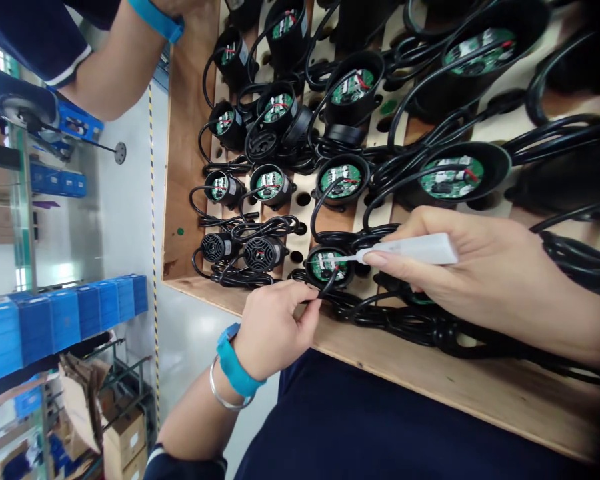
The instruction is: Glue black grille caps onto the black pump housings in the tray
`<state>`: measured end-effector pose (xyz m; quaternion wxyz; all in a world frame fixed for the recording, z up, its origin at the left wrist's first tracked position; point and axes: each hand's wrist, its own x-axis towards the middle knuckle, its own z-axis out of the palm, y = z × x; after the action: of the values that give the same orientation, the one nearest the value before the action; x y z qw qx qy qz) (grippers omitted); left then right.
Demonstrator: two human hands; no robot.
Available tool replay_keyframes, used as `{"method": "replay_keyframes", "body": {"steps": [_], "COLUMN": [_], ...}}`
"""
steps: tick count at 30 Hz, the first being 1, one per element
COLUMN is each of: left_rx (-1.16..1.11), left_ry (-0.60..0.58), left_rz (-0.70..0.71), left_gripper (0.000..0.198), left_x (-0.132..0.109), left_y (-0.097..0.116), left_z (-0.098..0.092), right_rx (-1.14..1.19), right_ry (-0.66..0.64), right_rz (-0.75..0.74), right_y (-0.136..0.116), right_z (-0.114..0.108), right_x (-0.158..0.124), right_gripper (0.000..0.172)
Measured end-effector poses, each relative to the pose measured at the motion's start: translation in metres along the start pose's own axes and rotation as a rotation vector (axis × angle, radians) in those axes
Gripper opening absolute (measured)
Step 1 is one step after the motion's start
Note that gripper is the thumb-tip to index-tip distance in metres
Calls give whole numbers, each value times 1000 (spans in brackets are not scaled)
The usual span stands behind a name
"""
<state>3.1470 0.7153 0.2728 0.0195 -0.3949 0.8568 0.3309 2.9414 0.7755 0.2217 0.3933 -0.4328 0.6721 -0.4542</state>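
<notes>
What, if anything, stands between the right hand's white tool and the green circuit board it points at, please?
Nothing visible: the white tool in the right hand reaches over the open black housing, its tip right at the green circuit board. The black cable there lies beside the tip, toward the left hand, not across it.

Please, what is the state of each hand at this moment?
Left hand: at a black cable; whether closed on it cannot be told.
Right hand: closed, holding a white, thin-tipped tool.
</notes>
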Motion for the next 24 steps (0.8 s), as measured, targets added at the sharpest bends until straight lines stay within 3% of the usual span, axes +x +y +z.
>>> {"method": "replay_keyframes", "body": {"steps": [6, 24], "left_rx": [-3, 11], "left_ry": [16, 27], "left_rz": [23, 39], "left_gripper": [10, 10], "left_x": [0, 1], "left_y": [0, 1], "left_z": [0, 0], "right_rx": [-5, 16], "right_ry": [-24, 31], "right_rz": [76, -12], "right_y": [3, -5], "right_z": [1, 1], "right_x": [0, 4], "right_gripper": [51, 54]}}
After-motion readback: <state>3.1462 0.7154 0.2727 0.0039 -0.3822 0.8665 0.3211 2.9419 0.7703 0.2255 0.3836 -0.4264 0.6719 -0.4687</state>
